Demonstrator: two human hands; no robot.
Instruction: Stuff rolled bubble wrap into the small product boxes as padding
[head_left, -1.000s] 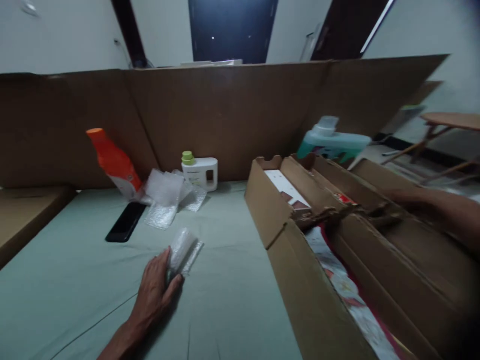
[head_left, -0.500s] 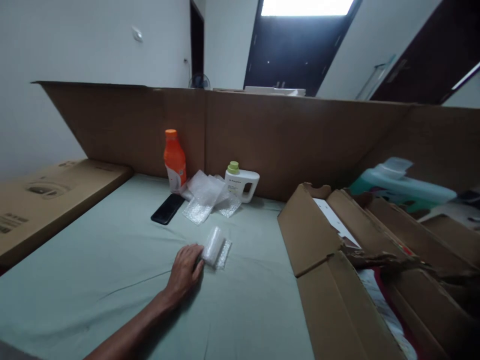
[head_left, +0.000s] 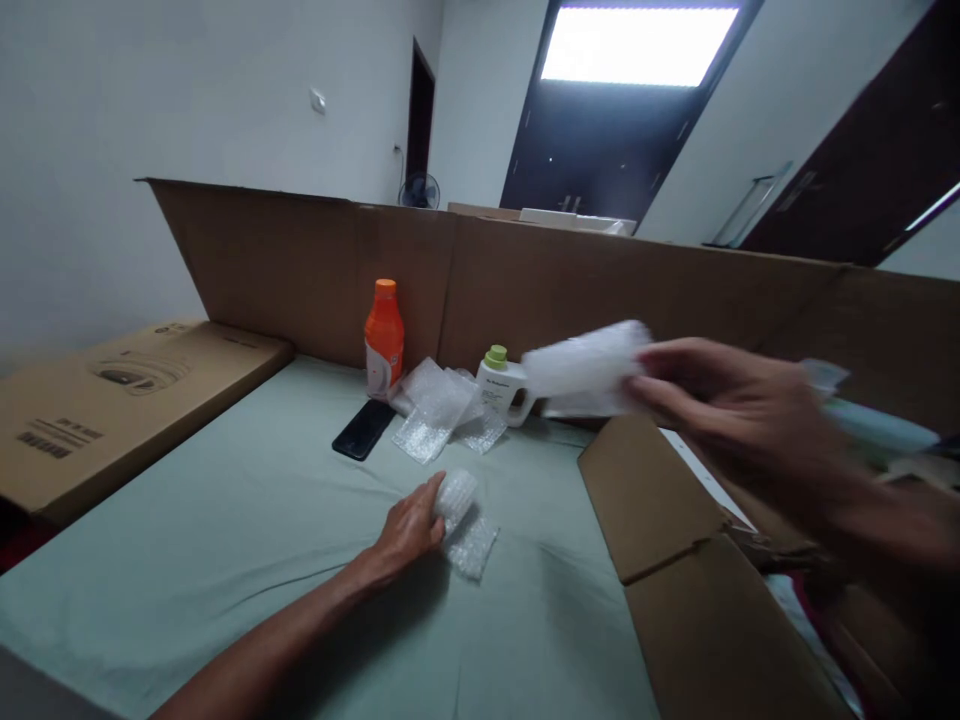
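My left hand point(head_left: 411, 520) rests on the green cloth, its fingers closed against a rolled piece of bubble wrap point(head_left: 456, 497). The roll's loose end point(head_left: 474, 545) lies flat toward the front. Raised at the right, my right hand point(head_left: 720, 395) pinches a whitish, translucent folded bubble wrap sheet point(head_left: 589, 362) between thumb and fingers; motion blurs it. That sheet partly covers the handle of a white jug point(head_left: 499, 385) with a green cap. Beside the jug lies a heap of bubble wrap pieces point(head_left: 435, 405).
An orange bottle point(head_left: 384, 335) stands at the back, with a black phone point(head_left: 363, 430) in front of it. A flat cardboard box point(head_left: 142, 385) lies at left. Open cardboard boxes point(head_left: 675, 510) crowd the right side, and a cardboard wall point(head_left: 300, 260) runs along the back.
My right hand has come into view from the right with a bubble wrap sheet. The rolled bubble wrap has loosened and tilted under my left hand. The camera view has shifted.
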